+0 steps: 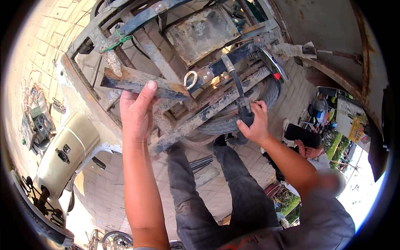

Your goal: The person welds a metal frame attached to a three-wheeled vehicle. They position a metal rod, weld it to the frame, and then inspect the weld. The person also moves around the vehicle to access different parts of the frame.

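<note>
My left hand point(139, 106) is closed on a rusty metal strip point(166, 88), thumb on top. The strip lies at a slant over the near left part of a worn vehicle frame point(208, 110); whether it touches the frame I cannot tell. My right hand point(255, 125) grips the black handle of a welding torch point(238, 85). The torch's bent neck points up and away, its pale nozzle over a dark crossbar point(225, 62). A cream-coloured loop point(191, 79) stands by the strip's right end. Fingers of my right hand are partly hidden behind the handle.
Under the frame's near side is a tyre point(225, 125). A rusty panel point(204, 33) sits among the bars. Loose parts point(39, 118) and a cream body panel point(68, 154) are at left. Another person point(304, 141) sits at right. Metal rods point(201, 163) lie between my feet.
</note>
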`<state>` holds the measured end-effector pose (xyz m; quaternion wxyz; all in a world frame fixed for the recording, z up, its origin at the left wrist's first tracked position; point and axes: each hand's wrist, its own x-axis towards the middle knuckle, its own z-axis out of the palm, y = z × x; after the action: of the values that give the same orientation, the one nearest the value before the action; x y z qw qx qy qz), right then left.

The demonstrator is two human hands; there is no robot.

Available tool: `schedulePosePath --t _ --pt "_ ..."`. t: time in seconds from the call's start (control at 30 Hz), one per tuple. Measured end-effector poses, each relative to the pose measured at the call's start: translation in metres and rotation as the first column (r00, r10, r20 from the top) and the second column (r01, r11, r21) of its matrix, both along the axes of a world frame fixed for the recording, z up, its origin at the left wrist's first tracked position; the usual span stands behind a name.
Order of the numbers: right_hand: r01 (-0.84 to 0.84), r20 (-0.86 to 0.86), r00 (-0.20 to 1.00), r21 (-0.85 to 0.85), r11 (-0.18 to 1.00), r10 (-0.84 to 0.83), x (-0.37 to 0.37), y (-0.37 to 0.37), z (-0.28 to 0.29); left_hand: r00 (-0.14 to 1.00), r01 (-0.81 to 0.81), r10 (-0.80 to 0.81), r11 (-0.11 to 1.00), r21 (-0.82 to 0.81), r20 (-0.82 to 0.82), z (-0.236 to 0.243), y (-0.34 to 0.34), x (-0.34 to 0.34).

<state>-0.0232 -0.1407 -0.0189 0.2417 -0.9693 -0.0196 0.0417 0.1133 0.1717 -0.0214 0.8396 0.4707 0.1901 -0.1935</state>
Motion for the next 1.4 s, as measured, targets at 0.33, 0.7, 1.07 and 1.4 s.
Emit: schedulePosePath --t 0.33,0.7,1.07,1.4 --pt "0.002 -0.078 0.997 0.006 1.000 -0.001 -0.002 -0.003 0.002 0.804 0.483 -0.590 0.717 0.502 0.070 -0.041 -0.044 0.103" --pt "-0.014 -0.096 0.995 0.011 1.000 0.015 0.002 -0.006 0.000 0.573 0.566 -0.817 0.451 0.690 0.064 -0.106 -0.094 0.090" --pt "0.044 -0.098 0.994 0.044 0.998 -0.039 0.001 -0.006 0.000 0.312 0.529 -0.942 0.278 0.802 0.121 -0.121 -0.080 0.076" --pt "0.043 -0.074 0.996 0.049 0.998 -0.039 0.006 -0.006 0.004 0.217 0.347 -0.959 0.252 0.903 0.184 -0.116 -0.073 0.073"
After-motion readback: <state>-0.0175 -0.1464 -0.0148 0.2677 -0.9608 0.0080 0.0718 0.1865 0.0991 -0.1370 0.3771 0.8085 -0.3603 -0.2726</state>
